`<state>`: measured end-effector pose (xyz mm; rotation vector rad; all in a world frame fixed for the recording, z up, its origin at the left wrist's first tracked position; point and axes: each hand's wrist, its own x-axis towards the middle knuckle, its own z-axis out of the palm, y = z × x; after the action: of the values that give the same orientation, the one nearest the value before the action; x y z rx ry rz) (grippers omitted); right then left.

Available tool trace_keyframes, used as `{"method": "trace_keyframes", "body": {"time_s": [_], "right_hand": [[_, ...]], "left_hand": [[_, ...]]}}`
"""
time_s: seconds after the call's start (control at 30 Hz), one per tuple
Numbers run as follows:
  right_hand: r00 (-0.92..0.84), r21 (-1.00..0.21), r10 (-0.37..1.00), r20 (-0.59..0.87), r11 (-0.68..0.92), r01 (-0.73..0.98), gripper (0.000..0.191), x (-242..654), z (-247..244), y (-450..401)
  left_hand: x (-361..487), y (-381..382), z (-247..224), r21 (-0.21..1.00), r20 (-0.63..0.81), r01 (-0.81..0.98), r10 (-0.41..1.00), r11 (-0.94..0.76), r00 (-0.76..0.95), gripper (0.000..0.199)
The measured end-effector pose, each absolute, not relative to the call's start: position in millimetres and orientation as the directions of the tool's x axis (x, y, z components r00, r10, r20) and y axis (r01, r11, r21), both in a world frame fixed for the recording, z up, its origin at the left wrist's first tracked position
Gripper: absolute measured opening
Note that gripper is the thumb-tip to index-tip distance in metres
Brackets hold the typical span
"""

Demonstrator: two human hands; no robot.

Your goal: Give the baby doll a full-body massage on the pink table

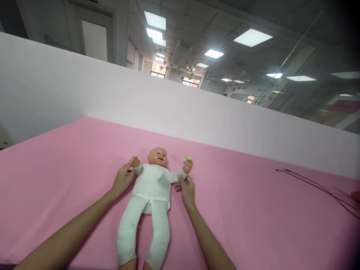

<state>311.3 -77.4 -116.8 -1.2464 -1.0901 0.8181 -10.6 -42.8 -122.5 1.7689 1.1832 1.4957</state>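
Observation:
A baby doll [153,183] in a white long-sleeved top and white trousers lies on its back, its head away from me and its arms spread. My left hand [123,178] is closed at the doll's wrist on the left, thumb and fingers pinching near the sleeve cuff. On the other side, my right hand [187,189] pinches the doll's sleeve at the forearm. A small round green object [189,159] shows just behind the doll's hand on the right; its kind cannot be made out.
Pink cloth [242,210] covers the table. A low white partition [174,108] runs along its far side. Thin black cables [315,185] lie at the right, beside a blurred skin-toned shape [356,195] at the frame edge. Lit ceiling panels [253,37] hang beyond.

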Motion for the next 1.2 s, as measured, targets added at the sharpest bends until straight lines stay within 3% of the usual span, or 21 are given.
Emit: {"method": "trace_keyframes", "body": {"time_s": [0.07, 0.17, 0.23, 0.3, 0.37, 0.47, 0.53, 0.6, 0.67, 0.77, 0.87, 0.93, 1.07, 1.2], "right_hand": [[0.369, -0.996, 0.927, 0.068, 0.085, -0.030, 0.045, 317, -114, -76], [0.365, -0.993, 0.930, 0.036, 0.074, -0.089, 0.054, 320, -110, -77], [0.343, -0.991, 0.936, 0.080, 0.112, -0.076, 0.056, 319, -108, -78], [0.305, -0.985, 0.938, 0.164, 0.173, 0.000, 0.054, 316, -109, -80], [0.204, -0.945, 0.925, 0.319, 0.295, 0.144, 0.042, 314, -111, -82], [-0.078, -0.759, 0.843, 0.533, 0.517, 0.396, 0.026, 311, -113, -87], [-0.233, -0.633, 0.803, 0.548, 0.580, 0.512, 0.034, 310, -112, -92], [-0.288, -0.580, 0.803, 0.521, 0.581, 0.571, 0.040, 309, -108, -98], [-0.270, -0.591, 0.820, 0.504, 0.556, 0.584, 0.042, 307, -104, -102], [-0.175, -0.691, 0.862, 0.475, 0.489, 0.533, 0.046, 301, -101, -104], [0.044, -0.884, 0.930, 0.365, 0.331, 0.329, 0.043, 298, -105, -96], [0.218, -0.972, 0.951, 0.219, 0.194, 0.130, 0.051, 302, -109, -89], [0.373, -0.989, 0.927, 0.036, 0.088, -0.121, 0.064, 317, -111, -78], [0.290, -0.983, 0.945, 0.154, 0.175, -0.048, 0.073, 320, -109, -82]], "left_hand": [[-13, -39, -123, 0.923, 0.374, 0.153, 0.919, -0.354, -0.128, 0.036], [-17, -33, -124, 0.975, 0.216, -0.006, 0.950, -0.223, -0.226, 0.050], [-18, -32, -124, 0.975, 0.209, -0.025, 0.953, -0.219, -0.220, 0.050], [-17, -34, -124, 0.947, 0.320, 0.051, 0.929, -0.316, -0.187, 0.042], [-13, -38, -124, 0.849, 0.513, 0.188, 0.856, -0.494, -0.064, 0.030], [-7, -43, -127, 0.554, 0.734, 0.322, 0.632, -0.768, 0.246, 0.029], [-5, -44, -129, 0.396, 0.786, 0.342, 0.507, -0.852, 0.353, 0.038], [-5, -44, -131, 0.353, 0.803, 0.359, 0.476, -0.864, 0.357, 0.041], [-5, -44, -132, 0.403, 0.790, 0.373, 0.523, -0.836, 0.320, 0.040], [-7, -44, -132, 0.623, 0.682, 0.335, 0.700, -0.707, 0.210, 0.039], [-8, -40, -135, 0.846, 0.504, 0.193, 0.864, -0.497, 0.014, 0.037], [-10, -35, -137, 0.923, 0.383, 0.038, 0.912, -0.382, -0.144, 0.038], [-12, -28, -139, 0.942, 0.232, -0.186, 0.941, -0.281, -0.244, 0.048], [-10, -35, -136, 0.905, 0.425, 0.069, 0.898, -0.420, -0.113, 0.038]]}}
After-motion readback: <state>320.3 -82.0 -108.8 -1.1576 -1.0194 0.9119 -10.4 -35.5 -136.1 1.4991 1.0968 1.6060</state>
